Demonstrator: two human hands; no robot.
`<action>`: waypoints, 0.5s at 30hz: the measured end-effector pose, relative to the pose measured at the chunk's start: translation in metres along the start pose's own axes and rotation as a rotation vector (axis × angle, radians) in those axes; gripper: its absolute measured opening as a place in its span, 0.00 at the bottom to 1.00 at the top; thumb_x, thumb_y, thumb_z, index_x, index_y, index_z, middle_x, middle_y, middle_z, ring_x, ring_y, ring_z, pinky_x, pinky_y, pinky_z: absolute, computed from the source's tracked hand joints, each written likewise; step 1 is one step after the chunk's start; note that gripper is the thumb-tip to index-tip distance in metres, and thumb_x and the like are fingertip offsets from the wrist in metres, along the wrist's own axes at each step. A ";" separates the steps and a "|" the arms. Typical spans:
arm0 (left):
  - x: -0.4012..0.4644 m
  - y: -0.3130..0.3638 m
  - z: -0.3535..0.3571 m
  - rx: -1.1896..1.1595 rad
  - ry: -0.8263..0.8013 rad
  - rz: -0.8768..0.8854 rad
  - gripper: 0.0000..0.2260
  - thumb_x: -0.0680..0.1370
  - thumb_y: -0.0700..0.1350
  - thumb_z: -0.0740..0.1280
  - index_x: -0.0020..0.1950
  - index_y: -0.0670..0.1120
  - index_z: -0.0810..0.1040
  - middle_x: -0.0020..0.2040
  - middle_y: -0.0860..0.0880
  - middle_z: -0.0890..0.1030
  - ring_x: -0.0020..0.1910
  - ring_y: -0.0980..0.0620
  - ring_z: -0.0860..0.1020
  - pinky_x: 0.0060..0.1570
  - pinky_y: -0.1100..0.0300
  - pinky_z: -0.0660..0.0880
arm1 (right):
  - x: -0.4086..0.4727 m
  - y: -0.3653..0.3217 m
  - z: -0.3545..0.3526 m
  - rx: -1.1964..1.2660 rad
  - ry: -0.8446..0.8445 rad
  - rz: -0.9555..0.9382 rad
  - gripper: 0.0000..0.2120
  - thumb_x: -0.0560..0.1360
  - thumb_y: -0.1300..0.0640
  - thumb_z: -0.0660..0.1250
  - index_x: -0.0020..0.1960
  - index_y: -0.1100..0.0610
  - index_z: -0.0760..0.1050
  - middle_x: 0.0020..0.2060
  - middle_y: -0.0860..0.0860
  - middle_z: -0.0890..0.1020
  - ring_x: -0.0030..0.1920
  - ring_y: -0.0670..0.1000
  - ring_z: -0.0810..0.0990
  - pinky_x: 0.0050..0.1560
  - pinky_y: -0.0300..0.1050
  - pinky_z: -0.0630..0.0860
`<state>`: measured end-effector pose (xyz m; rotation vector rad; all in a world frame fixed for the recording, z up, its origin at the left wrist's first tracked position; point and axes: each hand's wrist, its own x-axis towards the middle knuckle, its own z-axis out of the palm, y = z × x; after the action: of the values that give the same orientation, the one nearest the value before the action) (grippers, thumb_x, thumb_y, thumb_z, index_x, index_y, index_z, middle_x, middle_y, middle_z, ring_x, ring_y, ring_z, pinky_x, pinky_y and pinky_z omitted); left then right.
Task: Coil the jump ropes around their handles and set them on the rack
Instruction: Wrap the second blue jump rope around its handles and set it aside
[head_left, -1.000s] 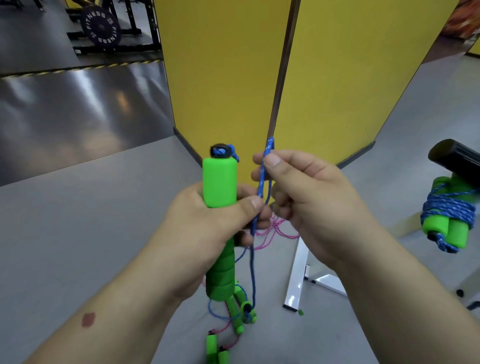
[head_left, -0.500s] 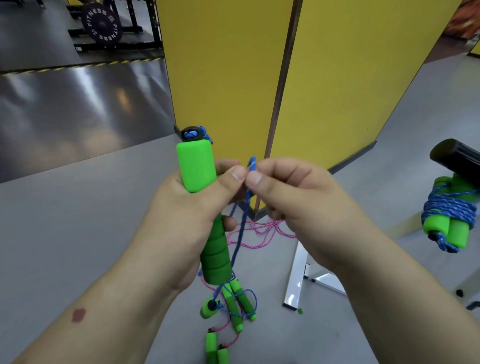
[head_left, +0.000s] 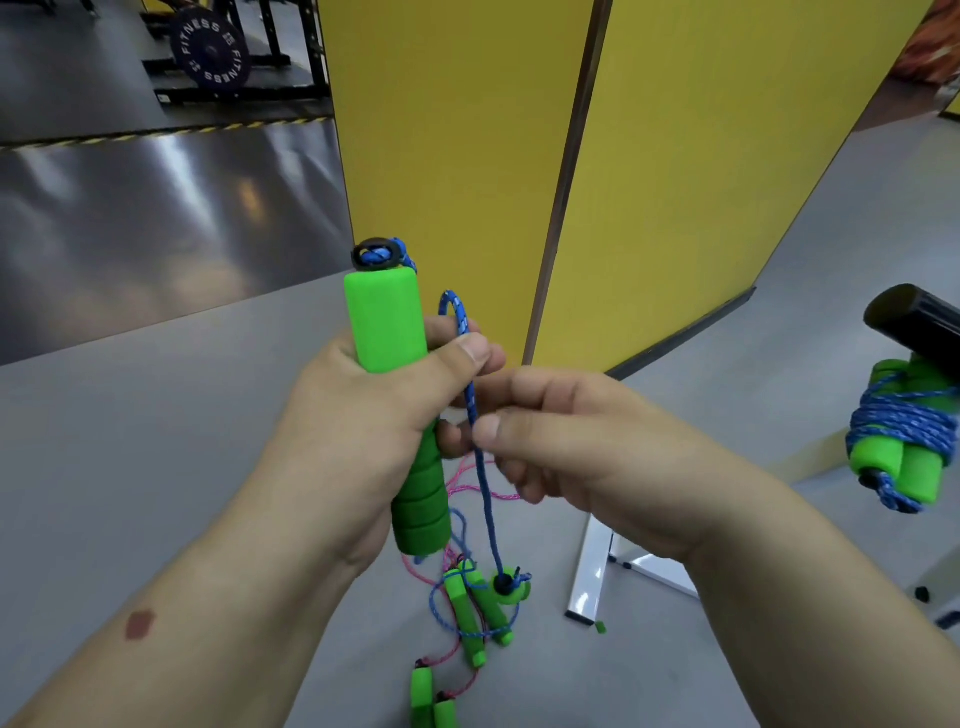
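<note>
Gripping the green handle (head_left: 387, 332) upright, your left hand (head_left: 363, 431) curls round its middle, the thumb pinning a loop of blue rope (head_left: 470, 395) against the foam. Just right of it, your right hand (head_left: 576, 457) pinches the same rope between thumb and forefinger; from there the rope hangs straight down to a second handle (head_left: 511, 587) dangling below both hands.

On the floor (head_left: 130, 441) under your hands lie more ropes: two green handles (head_left: 475, 613) tangled in blue cord, and nearer you two more (head_left: 431, 701) on pink cord (head_left: 457, 488), so four loose handles in all down there. Far right of your right hand, one coiled rope (head_left: 904, 441) already hangs on the rack's black bar (head_left: 914, 317), blue cord wound round its paired handles.

Beyond your hands stand two yellow panels (head_left: 675, 156) on a white foot (head_left: 592, 571). A weight plate (head_left: 210, 52) sits far off, upper left.
</note>
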<state>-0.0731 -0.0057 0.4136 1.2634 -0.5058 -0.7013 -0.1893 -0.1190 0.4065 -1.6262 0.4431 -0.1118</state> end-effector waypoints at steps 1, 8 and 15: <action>0.001 0.000 0.000 -0.005 0.009 0.002 0.09 0.71 0.45 0.75 0.49 0.45 0.81 0.42 0.48 0.87 0.35 0.53 0.80 0.26 0.63 0.73 | 0.000 0.000 0.002 -0.039 -0.006 -0.011 0.08 0.76 0.56 0.70 0.54 0.54 0.82 0.41 0.49 0.85 0.34 0.46 0.72 0.37 0.41 0.69; -0.005 -0.014 -0.004 -0.001 -0.255 -0.125 0.10 0.71 0.46 0.73 0.52 0.49 0.86 0.52 0.48 0.88 0.55 0.48 0.86 0.29 0.65 0.74 | -0.002 -0.013 -0.001 0.325 0.379 -0.218 0.06 0.79 0.61 0.67 0.50 0.58 0.83 0.33 0.50 0.82 0.26 0.43 0.72 0.28 0.35 0.66; 0.000 -0.014 0.003 -0.010 -0.162 -0.071 0.07 0.72 0.38 0.74 0.37 0.48 0.85 0.36 0.47 0.84 0.37 0.51 0.78 0.29 0.65 0.73 | 0.004 -0.001 0.001 0.267 0.343 -0.080 0.15 0.77 0.45 0.68 0.49 0.57 0.83 0.42 0.56 0.84 0.34 0.48 0.71 0.33 0.41 0.67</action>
<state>-0.0782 -0.0095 0.4009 1.2257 -0.5907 -0.8695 -0.1852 -0.1190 0.4064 -1.3633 0.5979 -0.4948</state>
